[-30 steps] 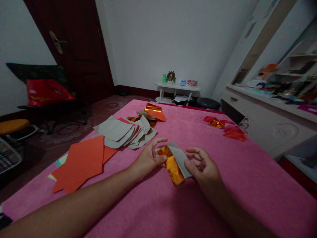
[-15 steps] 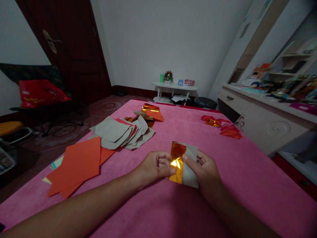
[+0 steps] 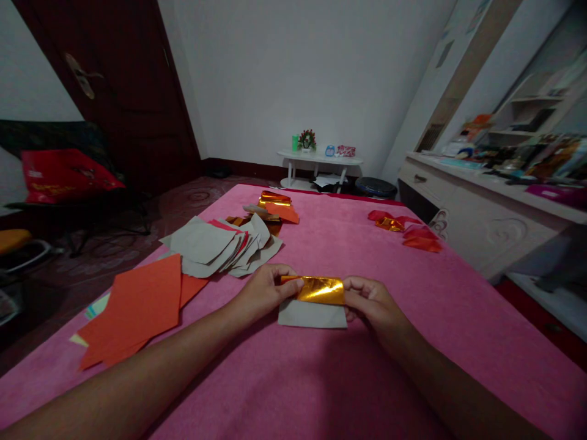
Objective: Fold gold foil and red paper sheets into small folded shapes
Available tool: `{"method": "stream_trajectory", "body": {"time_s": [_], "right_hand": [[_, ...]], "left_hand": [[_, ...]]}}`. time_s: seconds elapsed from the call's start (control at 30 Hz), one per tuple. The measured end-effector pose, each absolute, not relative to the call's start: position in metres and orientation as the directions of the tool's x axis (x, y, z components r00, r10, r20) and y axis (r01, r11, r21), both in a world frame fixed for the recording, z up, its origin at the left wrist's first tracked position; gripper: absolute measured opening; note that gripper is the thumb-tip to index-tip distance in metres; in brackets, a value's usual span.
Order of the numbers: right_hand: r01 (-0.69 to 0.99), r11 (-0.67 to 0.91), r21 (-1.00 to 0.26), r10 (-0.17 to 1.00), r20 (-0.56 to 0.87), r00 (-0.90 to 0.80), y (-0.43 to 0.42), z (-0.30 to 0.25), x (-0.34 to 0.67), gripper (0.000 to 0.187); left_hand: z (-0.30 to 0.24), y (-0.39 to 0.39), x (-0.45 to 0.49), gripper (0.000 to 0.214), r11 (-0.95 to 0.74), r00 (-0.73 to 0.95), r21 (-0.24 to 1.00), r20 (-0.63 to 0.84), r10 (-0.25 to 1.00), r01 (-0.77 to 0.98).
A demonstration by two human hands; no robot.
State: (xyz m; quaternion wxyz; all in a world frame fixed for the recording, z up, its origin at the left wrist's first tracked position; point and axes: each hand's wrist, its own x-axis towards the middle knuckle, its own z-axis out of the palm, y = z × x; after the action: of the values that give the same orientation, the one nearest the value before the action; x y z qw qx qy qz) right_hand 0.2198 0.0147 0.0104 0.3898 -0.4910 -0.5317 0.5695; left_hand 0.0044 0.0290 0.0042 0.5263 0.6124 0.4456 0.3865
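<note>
A sheet of gold foil paper (image 3: 323, 289) with a dull grey back is partly folded over, its shiny strip along the far side and the grey side toward me. My left hand (image 3: 270, 289) pinches its left end, thumb on top of the gold. At the right end my right hand (image 3: 369, 303) grips it between thumb and fingers. To the left lie a spread stack of grey-backed papers (image 3: 202, 244) with some red among them, and orange sheets (image 3: 140, 302). Crumpled gold foil (image 3: 275, 198) is at the far end of that pile.
Red and gold folded pieces (image 3: 389, 223) sit at the right of the pink-covered table (image 3: 413, 342). Beyond is a small white stand (image 3: 318, 157) with a plant. A cluttered white dresser (image 3: 481, 201) stands right; a red bag (image 3: 68, 176) rests on a chair at left.
The paper has turned from upright to lying sideways, its gold strip now along the far side. My left hand has moved left and slightly away from me, gripping the left end.
</note>
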Motion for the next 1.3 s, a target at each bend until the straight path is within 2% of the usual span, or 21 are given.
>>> {"method": "stream_trajectory", "body": {"time_s": [0.1,0.27,0.33,0.43,0.6,0.67,0.77,0.87,1.0,1.2,1.3], "right_hand": [[0.057,-0.133,-0.989,0.952,-0.143,-0.272,0.017,0.008,0.221,0.021],[-0.012,-0.05,-0.999,0.967,-0.045,-0.249,0.02,0.001,0.22,0.041],[-0.008,-0.037,-0.999,0.979,-0.034,-0.202,0.019,0.0,0.219,0.036],[-0.003,-0.055,-0.998,0.989,-0.054,-0.14,0.016,0.002,0.217,0.029],[-0.024,-0.06,-0.998,0.995,-0.058,-0.084,0.013,0.003,0.214,0.03],[-0.013,-0.049,-0.999,0.995,-0.047,-0.088,0.013,0.002,0.214,0.031],[0.032,-0.013,-0.999,0.994,-0.017,-0.108,0.012,0.0,0.214,0.034],[0.086,0.033,-0.996,0.992,0.022,-0.123,0.012,0.002,0.214,0.037],[0.13,0.09,-0.987,0.989,0.074,-0.125,0.012,0.007,0.214,0.039],[0.132,0.104,-0.986,0.988,0.087,-0.126,0.013,0.004,0.214,0.036],[0.116,0.076,-0.99,0.992,0.063,-0.113,0.013,0.003,0.214,0.036]], "left_hand": [[0.004,0.031,0.004,0.03,-0.05,0.249,0.994,0.024,0.968,0.1],[0.001,0.03,0.006,0.031,-0.007,0.287,0.995,-0.021,0.958,0.099],[0.001,0.029,0.007,0.031,0.008,0.314,0.994,-0.041,0.949,0.106],[0.001,0.027,0.007,0.03,-0.029,0.332,0.998,0.007,0.943,0.061],[0.001,0.023,0.007,0.066,-0.119,0.427,0.993,0.105,0.898,0.005],[0.0,0.022,0.008,0.057,-0.116,0.434,0.993,0.106,0.894,-0.002],[-0.001,0.021,0.01,0.034,-0.005,0.442,0.997,0.036,0.896,-0.071],[-0.001,0.022,0.011,0.037,0.103,0.371,0.992,-0.068,0.926,-0.075],[0.002,0.021,0.012,0.039,0.149,0.321,0.985,-0.113,0.94,-0.091],[0.002,0.02,0.014,0.036,0.146,0.278,0.983,-0.109,0.954,-0.115],[-0.002,0.023,0.012,0.037,0.024,0.231,0.996,-0.004,0.973,-0.085]]}}
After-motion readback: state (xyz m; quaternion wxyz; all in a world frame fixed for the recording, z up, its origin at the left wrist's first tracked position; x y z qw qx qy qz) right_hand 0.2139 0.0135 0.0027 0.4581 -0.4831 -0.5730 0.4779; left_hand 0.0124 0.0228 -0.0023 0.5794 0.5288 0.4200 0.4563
